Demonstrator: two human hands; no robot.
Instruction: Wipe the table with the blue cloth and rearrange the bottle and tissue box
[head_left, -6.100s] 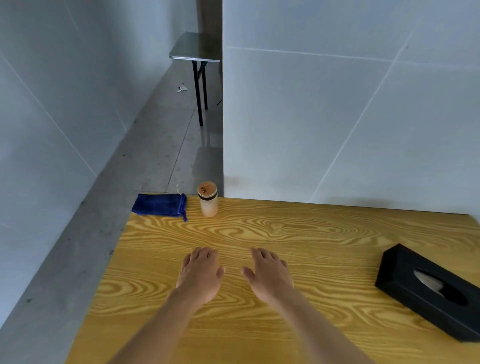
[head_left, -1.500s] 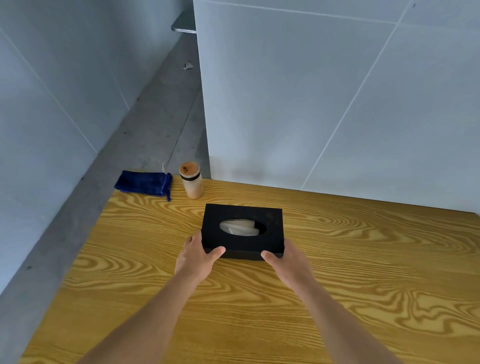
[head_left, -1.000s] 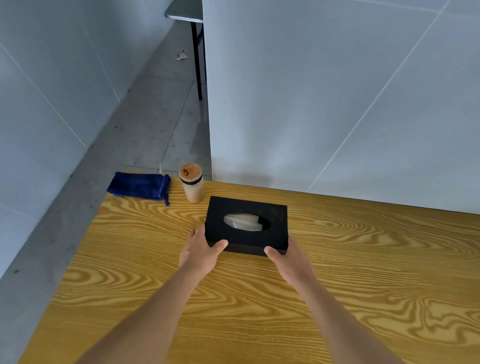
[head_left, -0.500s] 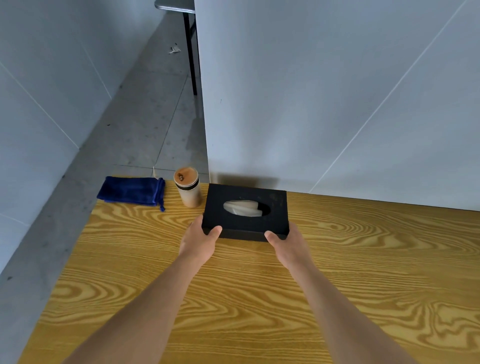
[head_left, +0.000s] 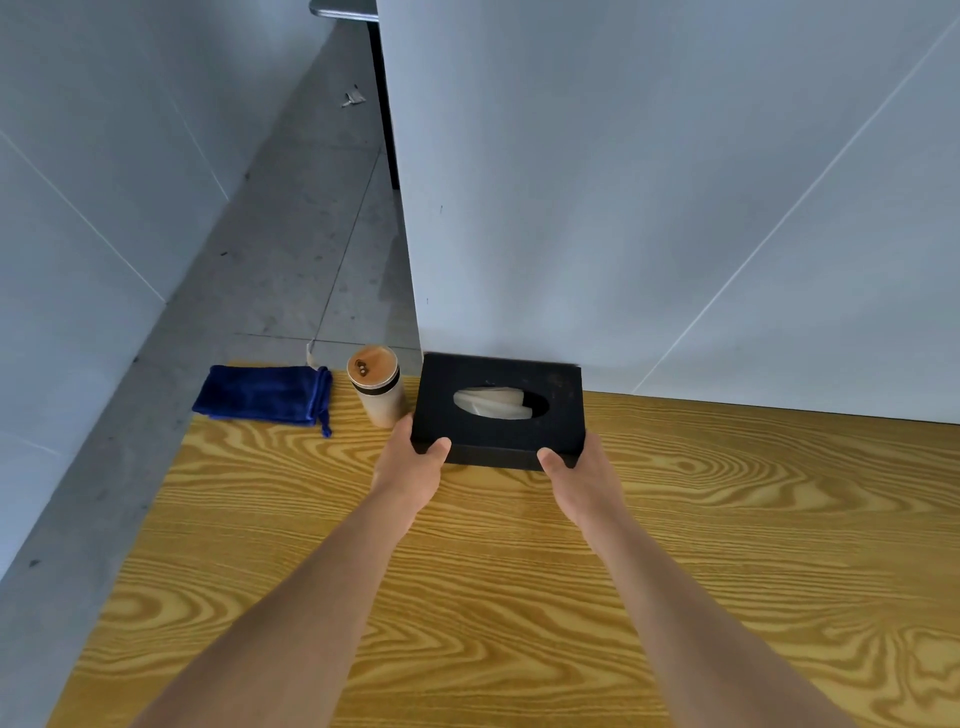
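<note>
Head view: left hand and right hand each grip near corner of tissue box, now at desk far edge by wall. Bottle just beside box's left side, blue cloth at far-left corner. Advice: set box down square, release gently, avoid nudging bottle.

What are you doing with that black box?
A person holds the black tissue box with both hands, the left hand at its near left corner and the right hand at its near right corner. The box sits at the far edge of the wooden table, against the wall, right beside the bottle. The blue cloth lies folded at the far left corner, untouched, so no wiping is under way.
</note>
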